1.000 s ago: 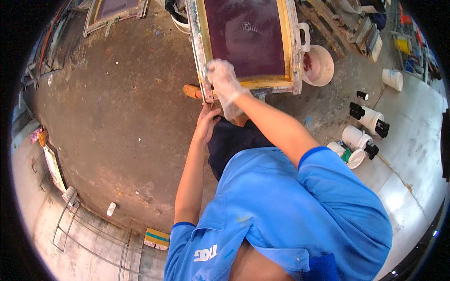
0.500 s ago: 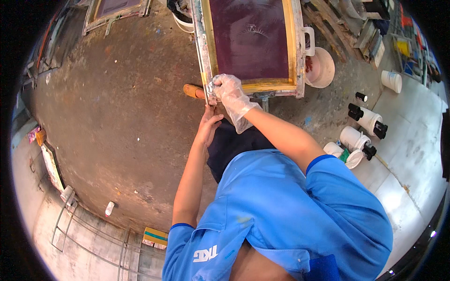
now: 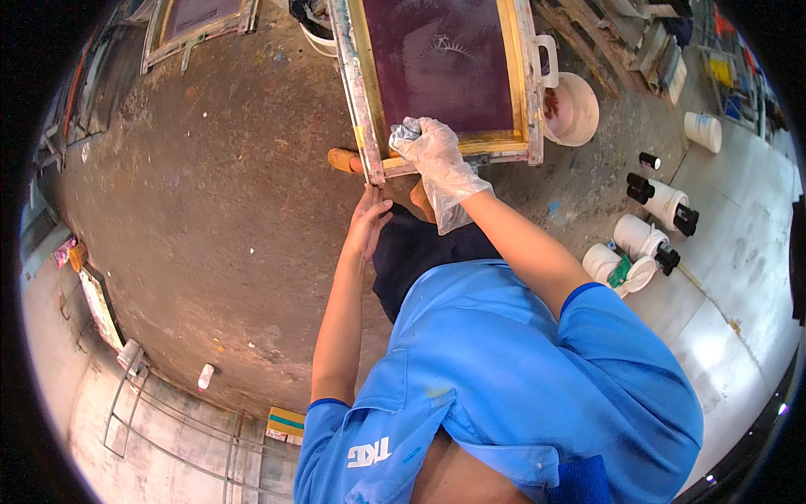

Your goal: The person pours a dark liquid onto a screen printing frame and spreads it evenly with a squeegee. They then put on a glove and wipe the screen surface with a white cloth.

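Note:
A screen-printing frame point(image 3: 357, 101) stands in front of me, with yellowish inner edges and a dark purple mesh point(image 3: 441, 92) bearing a pale sunburst-like mark. My right hand point(image 3: 437, 155), in a clear plastic glove, is closed around a crumpled greyish rag point(image 3: 405, 130) above the frame's near-left inner corner. How far the rag touches the mesh is hidden. Bare, my left hand point(image 3: 367, 223) reaches up to the frame's near-left outer corner. Its fingers are stretched out with the tips against that corner, and the thumb stands apart.
A pinkish white bucket point(image 3: 575, 109) and a white handle point(image 3: 547, 60) are right of the frame. Several white tubs point(image 3: 638, 235) stand farther right. Another frame point(image 3: 201, 17) is at the far left. My orange-brown shoe point(image 3: 344, 160) shows beside the frame.
My right hand has moved with the rag from the frame's left outer rail rightward and inward to the inner corner. The left hand stays at the outer corner. The view has shifted slightly.

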The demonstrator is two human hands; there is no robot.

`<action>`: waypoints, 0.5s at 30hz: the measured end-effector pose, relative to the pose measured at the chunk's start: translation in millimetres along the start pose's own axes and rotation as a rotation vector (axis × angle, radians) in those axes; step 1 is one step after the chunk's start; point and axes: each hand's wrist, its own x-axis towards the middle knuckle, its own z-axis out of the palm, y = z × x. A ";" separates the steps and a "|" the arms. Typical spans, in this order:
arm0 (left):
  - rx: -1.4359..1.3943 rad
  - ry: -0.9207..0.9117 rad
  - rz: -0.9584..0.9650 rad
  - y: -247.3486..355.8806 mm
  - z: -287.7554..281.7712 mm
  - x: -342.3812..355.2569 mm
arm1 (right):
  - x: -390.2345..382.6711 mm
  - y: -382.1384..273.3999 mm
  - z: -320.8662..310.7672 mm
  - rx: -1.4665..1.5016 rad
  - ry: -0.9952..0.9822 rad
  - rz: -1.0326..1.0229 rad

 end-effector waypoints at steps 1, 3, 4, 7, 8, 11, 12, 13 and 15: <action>-0.005 -0.008 -0.002 0.8 1.5 1.9 | -1.2 6.4 -3.5 0.099 -0.023 -0.094; 0.005 -0.023 0.001 -0.8 0.1 3.7 | -0.4 15.9 3.9 -0.008 -0.002 -0.194; 0.008 -0.027 0.003 0.5 -0.3 3.1 | -1.8 12.2 10.3 -0.061 0.004 -0.242; 0.030 -0.030 -0.017 1.9 1.8 0.8 | 0.6 1.1 25.0 -0.226 0.033 -0.424; 0.036 -0.027 -0.010 2.6 3.3 0.5 | 2.9 -1.7 27.8 -0.254 0.048 -0.478; 0.051 -0.034 -0.008 1.7 5.0 -0.2 | 21.4 5.1 24.0 -0.284 0.018 -0.494; 0.054 -0.044 -0.017 1.9 4.2 0.7 | 29.9 10.7 23.4 -0.277 0.025 -0.494; 0.056 -0.052 -0.020 3.9 1.8 1.4 | 34.2 9.2 25.3 -0.268 0.030 -0.499; 0.042 -0.049 -0.018 3.0 0.8 -1.0 | 28.4 13.5 19.1 -0.442 -0.058 -0.692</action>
